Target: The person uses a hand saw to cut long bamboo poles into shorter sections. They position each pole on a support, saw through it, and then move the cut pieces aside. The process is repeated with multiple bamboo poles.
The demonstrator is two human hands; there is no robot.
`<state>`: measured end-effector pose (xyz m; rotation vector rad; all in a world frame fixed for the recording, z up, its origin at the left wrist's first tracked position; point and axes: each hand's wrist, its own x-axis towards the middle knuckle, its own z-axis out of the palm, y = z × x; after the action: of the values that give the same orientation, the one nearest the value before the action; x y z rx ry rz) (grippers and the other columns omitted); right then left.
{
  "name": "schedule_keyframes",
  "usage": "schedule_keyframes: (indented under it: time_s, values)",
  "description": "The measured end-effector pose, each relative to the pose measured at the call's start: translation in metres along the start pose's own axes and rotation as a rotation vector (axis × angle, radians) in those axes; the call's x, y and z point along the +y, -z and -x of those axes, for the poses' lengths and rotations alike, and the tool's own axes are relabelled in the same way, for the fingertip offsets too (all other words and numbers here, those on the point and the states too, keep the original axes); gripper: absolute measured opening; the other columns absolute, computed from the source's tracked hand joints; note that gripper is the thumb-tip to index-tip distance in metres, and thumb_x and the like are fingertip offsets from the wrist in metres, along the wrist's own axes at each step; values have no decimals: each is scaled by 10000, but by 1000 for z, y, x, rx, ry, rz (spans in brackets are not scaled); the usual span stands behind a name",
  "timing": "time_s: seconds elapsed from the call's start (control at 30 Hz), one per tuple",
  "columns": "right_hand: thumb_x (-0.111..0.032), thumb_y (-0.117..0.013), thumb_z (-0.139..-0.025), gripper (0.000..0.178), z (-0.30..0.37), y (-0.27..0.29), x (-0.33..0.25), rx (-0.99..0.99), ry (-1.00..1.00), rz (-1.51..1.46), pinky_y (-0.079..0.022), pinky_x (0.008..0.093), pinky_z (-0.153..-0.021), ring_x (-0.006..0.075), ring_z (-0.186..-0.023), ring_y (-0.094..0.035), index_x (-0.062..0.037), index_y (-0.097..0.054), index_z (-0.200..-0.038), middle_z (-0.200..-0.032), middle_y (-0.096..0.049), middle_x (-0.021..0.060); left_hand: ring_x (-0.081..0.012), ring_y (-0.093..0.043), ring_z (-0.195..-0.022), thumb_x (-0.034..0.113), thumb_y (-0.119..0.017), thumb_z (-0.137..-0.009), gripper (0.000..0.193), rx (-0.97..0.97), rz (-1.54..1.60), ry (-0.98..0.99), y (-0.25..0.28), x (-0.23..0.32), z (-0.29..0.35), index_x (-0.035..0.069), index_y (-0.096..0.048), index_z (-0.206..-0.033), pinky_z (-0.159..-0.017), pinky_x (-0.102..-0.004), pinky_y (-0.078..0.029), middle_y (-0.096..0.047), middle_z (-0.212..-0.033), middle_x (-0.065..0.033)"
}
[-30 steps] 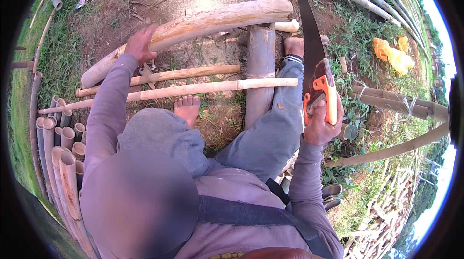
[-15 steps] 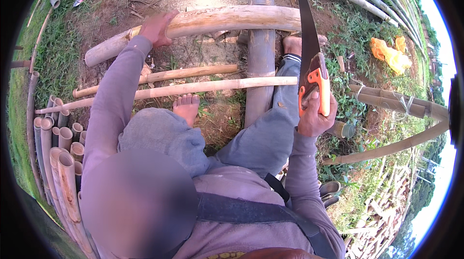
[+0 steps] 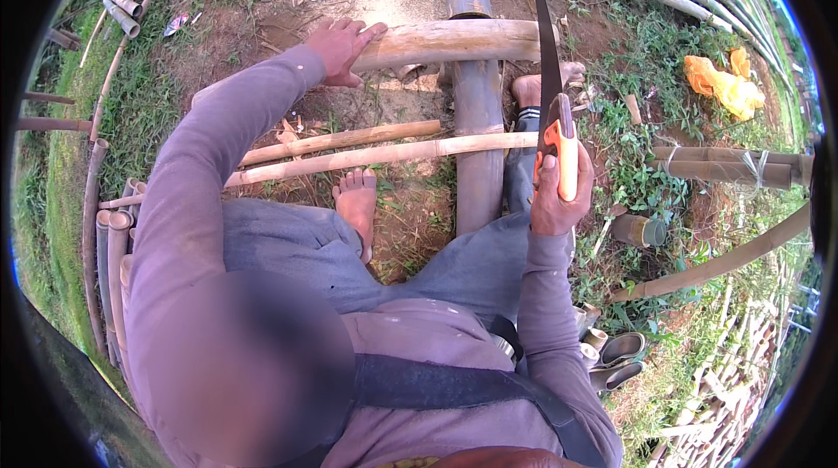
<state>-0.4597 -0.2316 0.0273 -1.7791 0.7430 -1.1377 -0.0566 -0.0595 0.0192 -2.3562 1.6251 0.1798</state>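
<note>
L hand (image 3: 342, 49): flat, unclenched on thick bamboo pole (image 3: 454, 42); pole axis runs rightward.
R hand (image 3: 559, 193): grips saw (image 3: 552, 110), blade just right of pole end.

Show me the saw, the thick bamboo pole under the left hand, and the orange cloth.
saw (image 3: 559, 149), head view, orange handle
thick bamboo pole (image 3: 454, 40), head view, middle of shaft
orange cloth (image 3: 720, 84), head view, centre of heap

Pale thick bamboo pole (image 3: 454, 42) lies crosswise over a grey upright-running trunk, left hand (image 3: 342, 49) pressed on its end — orange-handled saw (image 3: 552, 92), dark blade pointing away, gripped in right hand (image 3: 559, 197).
</note>
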Motion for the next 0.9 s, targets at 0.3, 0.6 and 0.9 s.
schedule_keyframes:
  time_s: [0.3,0.6,0.9]
  values:
    - [-50,-732,-966,423,-74,-32,21,-75,171,86,-556,372,-1008,235,-1151,-703,50,-623,-1362,-1263,-722,161,-402,-678,-1121,384,-808,-818,1016,-85,167,207,-2,25,-29,244,-225,-1639,-933,-557,-548,-626,-1260,-203]
    - [-68,-742,-975,424,-96,-33,49,-116,182,47,-546,336,-1004,196,-1162,-681,48,-630,-1367,-1301,-706,147,-376,-613,-1260,399,-827,-814,1059,-113,249,286,-12,32,-34,288,-203,-1663,-1062,-584,-447,-603,-1357,-180]
    - [-131,-739,-992,446,-79,-18,15,-142,168,37,-550,358,-999,228,-1158,-695,62,-620,-1377,-1289,-713,179,-330,-451,-1435,606,-713,-853,845,414,492,317,-10,75,-92,235,-452,-1565,-1192,-545,-311,-540,-1485,-164]
